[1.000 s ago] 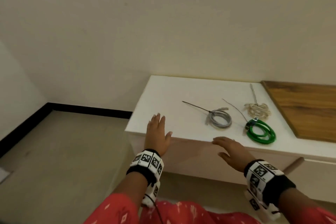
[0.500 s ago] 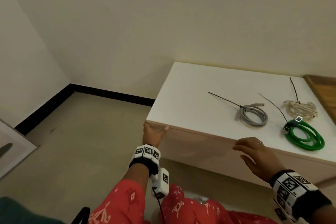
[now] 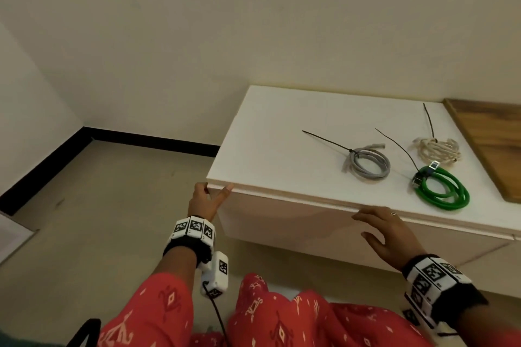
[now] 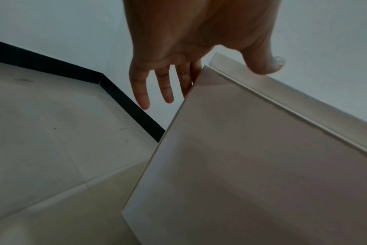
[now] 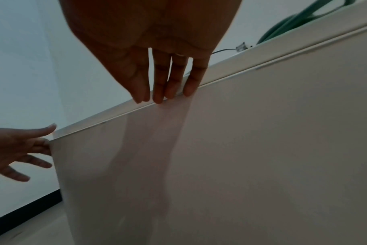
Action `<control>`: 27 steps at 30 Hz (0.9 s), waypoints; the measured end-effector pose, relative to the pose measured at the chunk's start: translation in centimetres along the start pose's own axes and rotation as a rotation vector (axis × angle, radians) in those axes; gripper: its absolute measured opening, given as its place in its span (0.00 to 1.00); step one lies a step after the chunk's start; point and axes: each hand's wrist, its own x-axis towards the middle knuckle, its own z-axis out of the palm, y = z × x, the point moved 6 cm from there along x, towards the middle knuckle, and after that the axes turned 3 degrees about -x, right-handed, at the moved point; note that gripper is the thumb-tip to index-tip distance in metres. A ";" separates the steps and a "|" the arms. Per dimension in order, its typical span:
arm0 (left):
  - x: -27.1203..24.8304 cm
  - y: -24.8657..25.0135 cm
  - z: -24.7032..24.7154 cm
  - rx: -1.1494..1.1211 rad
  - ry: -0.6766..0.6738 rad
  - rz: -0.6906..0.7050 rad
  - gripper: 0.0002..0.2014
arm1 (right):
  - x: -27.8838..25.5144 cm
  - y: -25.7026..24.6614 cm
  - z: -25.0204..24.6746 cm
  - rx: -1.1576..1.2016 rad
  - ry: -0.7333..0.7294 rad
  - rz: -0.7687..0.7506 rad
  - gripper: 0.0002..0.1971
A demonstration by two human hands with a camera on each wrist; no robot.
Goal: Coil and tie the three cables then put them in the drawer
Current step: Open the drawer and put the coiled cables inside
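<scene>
Cables wait tied on the bench (image 3: 267, 132); the drawer front (image 3: 296, 222) below is not opened. The left hand (image 3: 204, 201) has its grip loose at the front's left corner, fingers straight past the side edge and thumb on the bench lip, holding nothing. The right hand (image 3: 386, 229) has its fingers extended, tips at the seam under the lip, probably searching a place to pull. The grey coil (image 3: 368, 163), green coil (image 3: 439, 187) and white bundle (image 3: 437, 149) lie far right, well apart from both hands.
</scene>
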 end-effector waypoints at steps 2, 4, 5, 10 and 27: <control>-0.7 0.1 -0.5 0.061 0.014 -0.011 0.27 | -0.6 0.4 -0.8 -0.012 0.010 0.060 0.15; -1.6 0.4 -1.2 0.159 0.047 -0.016 0.24 | -1.0 1.3 -1.6 -0.024 0.002 0.165 0.17; -2.2 0.7 -1.5 0.238 0.094 0.009 0.24 | -1.2 2.0 -2.0 -0.031 -0.017 0.246 0.15; -7.4 5.0 1.1 0.552 0.048 0.505 0.15 | -3.4 3.8 -1.7 0.055 -0.400 0.524 0.12; -13.3 3.3 1.8 0.955 -0.613 0.109 0.11 | -9.4 -0.5 -1.5 0.316 -0.823 0.558 0.16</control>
